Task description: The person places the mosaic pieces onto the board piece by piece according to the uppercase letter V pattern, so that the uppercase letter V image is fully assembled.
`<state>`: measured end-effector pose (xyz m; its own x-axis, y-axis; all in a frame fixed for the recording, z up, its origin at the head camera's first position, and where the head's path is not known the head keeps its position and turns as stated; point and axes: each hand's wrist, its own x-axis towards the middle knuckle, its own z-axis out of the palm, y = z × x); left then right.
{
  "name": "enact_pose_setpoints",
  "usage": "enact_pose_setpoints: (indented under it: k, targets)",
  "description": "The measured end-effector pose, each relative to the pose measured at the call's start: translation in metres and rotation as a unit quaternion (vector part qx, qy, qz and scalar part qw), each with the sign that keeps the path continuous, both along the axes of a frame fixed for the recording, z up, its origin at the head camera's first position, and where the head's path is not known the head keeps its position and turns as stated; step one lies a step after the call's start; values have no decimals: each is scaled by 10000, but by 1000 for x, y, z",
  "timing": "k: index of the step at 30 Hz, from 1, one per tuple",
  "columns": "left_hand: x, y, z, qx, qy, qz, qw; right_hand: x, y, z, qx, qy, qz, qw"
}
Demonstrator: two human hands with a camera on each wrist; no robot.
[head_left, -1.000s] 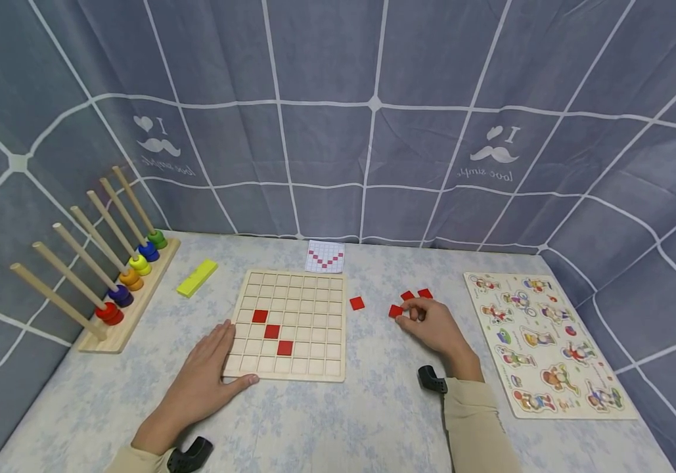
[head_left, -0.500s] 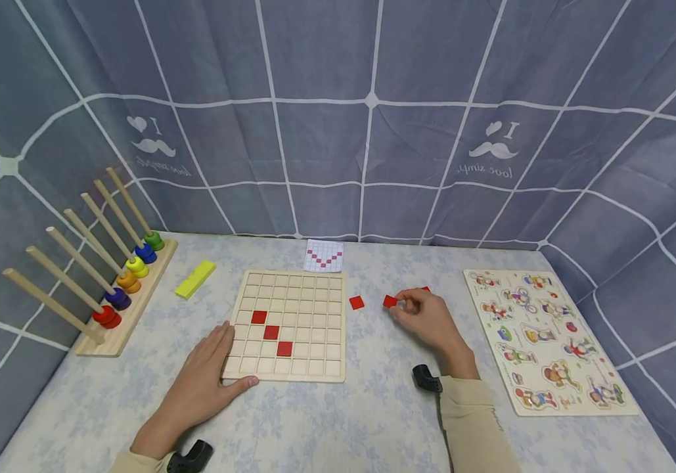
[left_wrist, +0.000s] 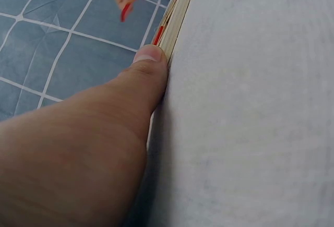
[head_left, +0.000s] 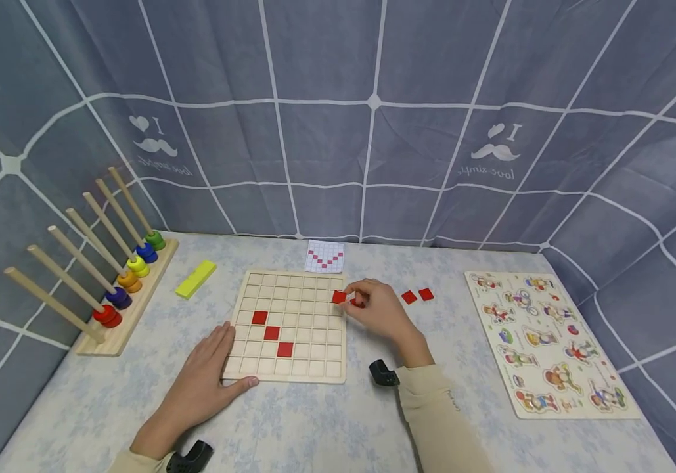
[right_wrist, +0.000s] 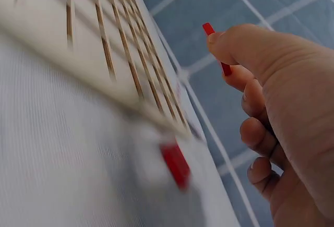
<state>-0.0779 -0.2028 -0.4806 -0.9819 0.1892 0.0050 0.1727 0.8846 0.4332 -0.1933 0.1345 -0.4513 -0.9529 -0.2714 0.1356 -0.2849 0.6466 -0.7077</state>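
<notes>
A pale wooden grid board (head_left: 302, 368) lies on the table, with three red tiles (head_left: 271, 333) set diagonally in its squares. My left hand (head_left: 198, 384) rests along the board's left side, fingers straight. Its thumb (left_wrist: 148, 60) touches the near edge. Between thumb and fingertips my right hand (head_left: 379, 312) pinches a red square tile (right_wrist: 225, 68), raised over the board's right edge. Another tile (right_wrist: 176, 165) lies on the table below this hand, partly hidden by it in the head view.
Two more red tiles (head_left: 409, 297) lie right of the right hand. A pattern card (head_left: 324, 256) sits behind the board. To the left are a yellow block (head_left: 196, 279) and a peg stand (head_left: 136, 315) with coloured rings. A picture puzzle board (head_left: 550, 345) lies at the right.
My right hand has lifted a red tile from the group on the right and carried it left to the board's edge. The left hand has stayed in place.
</notes>
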Motion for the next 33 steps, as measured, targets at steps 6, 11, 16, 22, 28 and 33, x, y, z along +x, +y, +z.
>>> enact_pose_setpoints:
  k: [6,11,16,22,28,33]
  targets:
    - [1,-1,-1,-7,13,14,10000,-4,-50,1,265,122,539,9981]
    - [0,0,-1,-16,47,28,10000,-5,-92,3,614,107,806,9948]
    - [1,1,-1,-21,26,25,10000,-3,-128,3,814,10,816,9933]
    - [1,0,-1,-77,126,-1,9999,-4,-156,-2,1224,245,481,9910]
    - [0,-1,-3,-51,117,-77,9999,-5,-168,-8,1598,284,301,9863]
    - [0,-1,-3,-71,152,-86,9998,-8,-175,-9,1797,314,197,9830]
